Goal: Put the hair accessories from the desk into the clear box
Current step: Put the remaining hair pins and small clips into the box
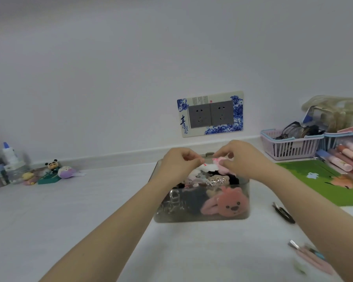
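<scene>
The clear box (202, 217) stands on the white desk in the middle, filled with several hair accessories, among them a pink plush animal clip (226, 202), silver clips (172, 200) and dark scrunchies. Both hands hover over the box's far side. My left hand (180, 161) and my right hand (235, 154) pinch a small pink and white hair accessory (217, 161) between them, above the box's contents. A black hair clip (284, 214) lies on the desk to the right of the box.
Pink tweezers-like tools (312, 257) lie at the front right. A green mat (322, 180), lilac baskets (291, 146) and pens sit at the right back. Small figurines (55, 169) and bottles (8, 159) stand at the left. A wall socket (210, 113) is behind.
</scene>
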Tool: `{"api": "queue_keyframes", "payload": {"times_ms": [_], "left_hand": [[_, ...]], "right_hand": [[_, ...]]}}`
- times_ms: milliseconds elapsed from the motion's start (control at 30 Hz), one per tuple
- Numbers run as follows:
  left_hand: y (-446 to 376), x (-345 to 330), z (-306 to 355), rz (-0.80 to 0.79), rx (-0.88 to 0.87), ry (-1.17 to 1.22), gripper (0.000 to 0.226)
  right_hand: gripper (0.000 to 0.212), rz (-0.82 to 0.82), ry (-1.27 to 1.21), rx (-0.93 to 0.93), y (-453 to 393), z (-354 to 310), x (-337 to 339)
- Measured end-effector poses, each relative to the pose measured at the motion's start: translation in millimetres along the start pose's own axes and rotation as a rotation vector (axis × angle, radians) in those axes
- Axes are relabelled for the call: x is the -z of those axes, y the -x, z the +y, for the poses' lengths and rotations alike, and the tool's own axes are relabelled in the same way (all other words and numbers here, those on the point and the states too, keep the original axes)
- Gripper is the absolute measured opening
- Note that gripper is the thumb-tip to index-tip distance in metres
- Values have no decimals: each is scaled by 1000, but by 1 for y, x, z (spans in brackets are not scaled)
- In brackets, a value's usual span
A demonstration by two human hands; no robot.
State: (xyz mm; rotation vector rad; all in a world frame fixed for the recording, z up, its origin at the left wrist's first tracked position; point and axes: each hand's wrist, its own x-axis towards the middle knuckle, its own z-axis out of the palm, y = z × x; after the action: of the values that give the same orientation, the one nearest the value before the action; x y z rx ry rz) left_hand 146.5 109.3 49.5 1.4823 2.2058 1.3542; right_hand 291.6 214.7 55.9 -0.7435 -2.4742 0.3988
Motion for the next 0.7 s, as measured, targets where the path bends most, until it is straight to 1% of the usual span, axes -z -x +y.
{"api": "queue_keyframes", "payload": {"times_ms": [67,167,267,367,467,533,600,700], "left_hand": [[22,-6,14,-33,-37,52,10],[50,-17,30,-85,-76,57,10],[75,-38,38,-198,-49,49,10],[92,-58,43,-332,-19,125,11],[103,-79,43,-413,-64,-16,22],[110,-92,43,-490,-83,-63,27],[115,-106,43,-535,-121,-77,33],[116,-122,42,-529,-113,-81,40]], "right_hand": [[24,-7,-6,-2,23,4,12],[22,-16,-7,-10,56,14,27],[19,-46,14,-43,96,27,37],[17,-70,34,-98,128,38,44],[18,-159,86,-178,153,51,46],[22,-205,93,-218,166,58,44],[26,-216,85,-257,178,66,40],[32,-171,37,-326,190,74,29]]}}
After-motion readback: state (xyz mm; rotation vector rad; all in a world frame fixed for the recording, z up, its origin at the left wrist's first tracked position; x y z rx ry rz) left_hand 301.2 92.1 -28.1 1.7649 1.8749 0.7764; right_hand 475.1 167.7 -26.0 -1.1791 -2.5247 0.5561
